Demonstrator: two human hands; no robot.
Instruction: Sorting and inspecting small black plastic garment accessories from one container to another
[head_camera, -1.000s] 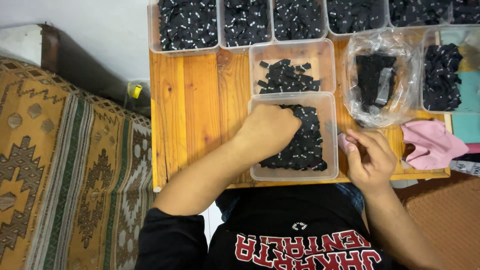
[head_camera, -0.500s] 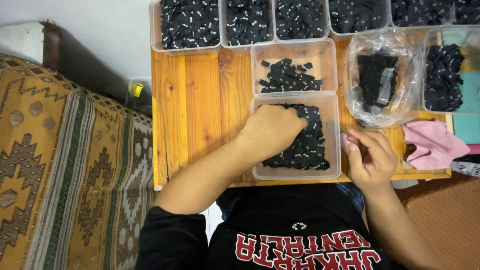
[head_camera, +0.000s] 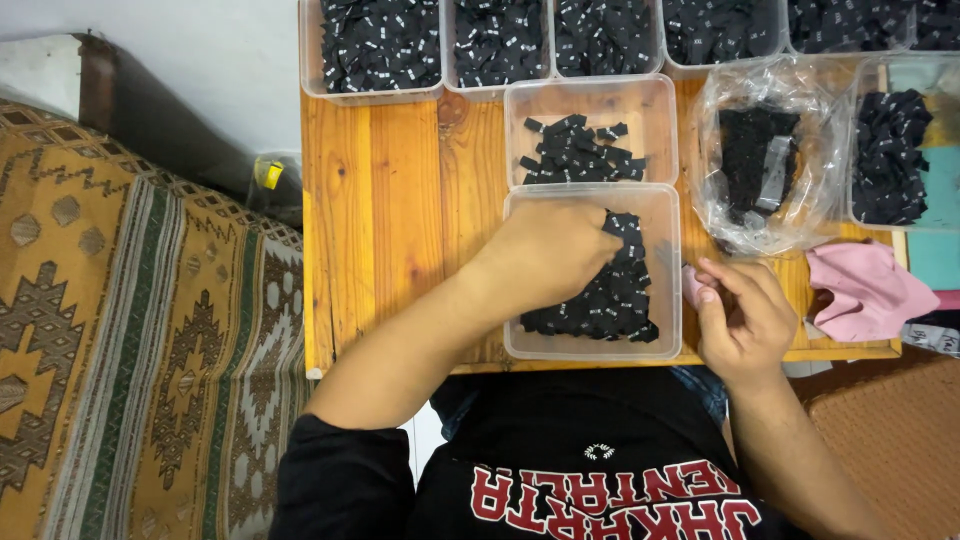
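On the wooden counter (head_camera: 400, 200) we see a clear plastic tray of black fabric labels (head_camera: 655, 330); behind it a second clear tray (head_camera: 655, 100), to its right a crumpled plastic bag (head_camera: 720, 110), then a pink cloth (head_camera: 865, 290).

Single head-worn view, straight down over a wooden table (head_camera: 400, 200).

Looks from above the wearer's chest, table's far edge toward the top of frame, own torso along the bottom. Close enough for both forearms to fill the lower middle, left hand (head_camera: 548, 252) in a clear plastic tray (head_camera: 668, 270), right hand (head_camera: 742, 318) at the near table edge. Patterned rug (head_camera: 130, 340) on the left margin. No second view for overlap.
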